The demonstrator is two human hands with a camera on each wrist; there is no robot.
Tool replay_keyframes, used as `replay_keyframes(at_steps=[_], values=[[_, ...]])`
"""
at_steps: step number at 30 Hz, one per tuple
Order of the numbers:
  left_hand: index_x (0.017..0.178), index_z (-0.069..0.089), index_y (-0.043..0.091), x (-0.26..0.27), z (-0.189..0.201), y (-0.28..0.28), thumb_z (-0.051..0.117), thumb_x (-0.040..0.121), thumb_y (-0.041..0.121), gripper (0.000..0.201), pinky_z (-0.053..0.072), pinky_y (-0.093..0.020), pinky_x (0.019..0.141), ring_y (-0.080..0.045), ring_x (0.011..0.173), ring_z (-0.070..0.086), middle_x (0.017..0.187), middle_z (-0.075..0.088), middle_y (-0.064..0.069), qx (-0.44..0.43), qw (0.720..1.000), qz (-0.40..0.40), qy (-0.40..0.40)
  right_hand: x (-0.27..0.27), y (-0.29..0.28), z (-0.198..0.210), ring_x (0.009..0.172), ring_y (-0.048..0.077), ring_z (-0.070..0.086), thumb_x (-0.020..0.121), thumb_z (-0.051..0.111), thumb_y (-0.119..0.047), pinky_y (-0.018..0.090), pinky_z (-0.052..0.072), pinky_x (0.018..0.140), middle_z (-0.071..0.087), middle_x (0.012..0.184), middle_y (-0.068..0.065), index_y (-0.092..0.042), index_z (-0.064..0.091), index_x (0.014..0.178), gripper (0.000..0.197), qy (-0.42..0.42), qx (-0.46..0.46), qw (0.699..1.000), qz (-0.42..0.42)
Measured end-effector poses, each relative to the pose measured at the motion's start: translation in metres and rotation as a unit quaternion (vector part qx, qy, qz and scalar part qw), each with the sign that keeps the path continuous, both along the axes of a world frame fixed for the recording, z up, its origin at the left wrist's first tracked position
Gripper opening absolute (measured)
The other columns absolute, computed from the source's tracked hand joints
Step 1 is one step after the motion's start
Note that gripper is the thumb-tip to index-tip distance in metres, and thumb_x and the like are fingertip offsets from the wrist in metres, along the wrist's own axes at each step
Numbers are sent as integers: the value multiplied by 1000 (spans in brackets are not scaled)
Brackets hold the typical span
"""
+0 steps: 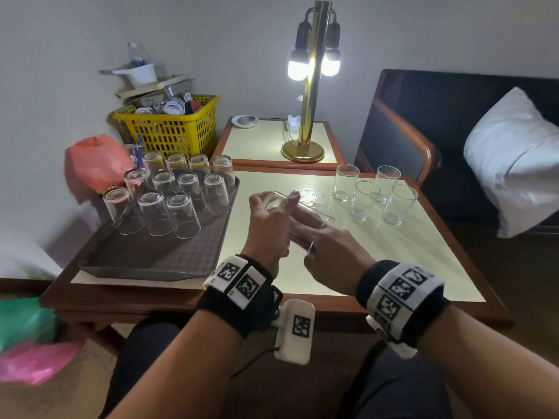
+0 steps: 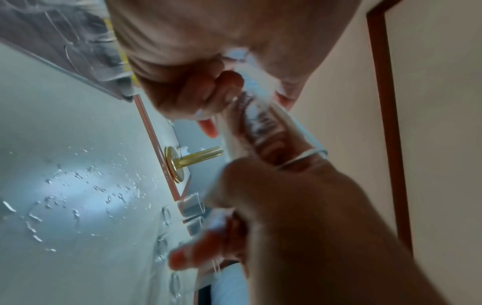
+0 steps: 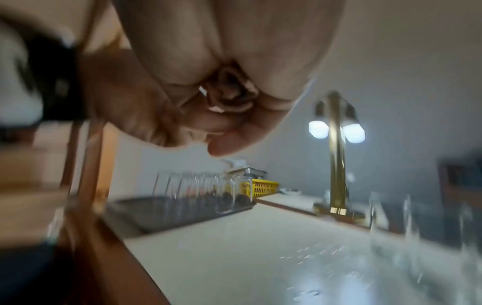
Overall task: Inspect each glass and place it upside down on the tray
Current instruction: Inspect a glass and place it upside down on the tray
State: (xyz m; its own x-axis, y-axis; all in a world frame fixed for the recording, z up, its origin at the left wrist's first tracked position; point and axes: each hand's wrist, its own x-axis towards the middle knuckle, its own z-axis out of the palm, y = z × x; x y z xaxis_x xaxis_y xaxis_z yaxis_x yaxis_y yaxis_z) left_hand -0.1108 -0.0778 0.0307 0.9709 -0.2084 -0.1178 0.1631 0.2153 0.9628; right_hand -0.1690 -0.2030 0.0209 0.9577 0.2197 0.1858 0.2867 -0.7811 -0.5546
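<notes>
We had glass [image 1: 298, 217] sideways over table [image 1: 393, 252], left hand [image 1: 269, 228] gripping base end, right hand [image 1: 329, 252] pinching rim. Tray [image 1: 157, 255] held upturned glasses; four upright [image 1: 375, 192] waited.

Tray [image 1: 157, 261] on the left part of the bench [image 1: 423, 255]; inverted glasses [image 1: 169, 192] in rows across its far half. Four upright glasses [image 1: 375, 195] clustered at the bench's far right. One glass [image 1: 305, 217] on its side above mid-bench, between left hand [image 1: 266, 225] and right hand [image 1: 329, 252]. Lamp [image 1: 305, 146] on a side table [image 1: 263, 140] behind the bench. Basket [image 1: 172, 128] behind the tray. Pillow [image 1: 511, 158] far right.
</notes>
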Motion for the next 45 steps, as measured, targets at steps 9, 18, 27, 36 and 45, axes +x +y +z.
replay_keyframes(at_steps=[9, 18, 27, 36, 45], values=[[109, 48, 34, -11, -6, -4, 79, 82, 44, 43, 52, -43, 70, -26, 86, 64, 108, 56, -12, -107, 992, -21, -57, -10, -3, 24, 42, 14, 53, 82, 62, 10, 34, 58, 45, 57, 113, 40, -23, 48, 148, 75, 196, 443, 874, 44], [122, 49, 31, -4, 8, -10, 72, 96, 24, 36, 47, -30, 53, -25, 78, 64, 98, 59, -15, -82, 996, -2, -46, -6, 2, 20, 82, 15, 67, 82, 59, 15, 38, 63, 63, 52, 134, -10, -27, 42, 150, 82, 50, 172, 984, 10], [134, 38, 39, -4, 4, 3, 68, 95, 50, 50, 34, -25, 44, -8, 48, 42, 77, 48, -8, -12, 999, -27, -25, -13, -1, 34, 85, -3, 65, 85, 52, 16, 9, 53, 67, 50, 144, -21, -43, 37, 149, 88, 35, 112, 993, 19], [117, 47, 24, -10, 6, -9, 76, 85, 30, 43, 55, -37, 67, -22, 86, 64, 101, 57, -7, -117, 987, -11, -111, -14, -1, 34, 41, 8, 44, 82, 60, 14, 29, 56, 46, 53, 89, 16, -19, 60, 130, 58, 222, 549, 802, 76], [137, 37, 28, -6, 8, -17, 69, 98, 29, 51, 43, -17, 44, -14, 69, 57, 95, 56, -10, -49, 998, -7, -35, 0, -11, 13, 127, 22, 60, 78, 49, 7, 40, 60, 90, 36, 159, -18, -36, 41, 151, 85, -44, 28, 998, 29]])
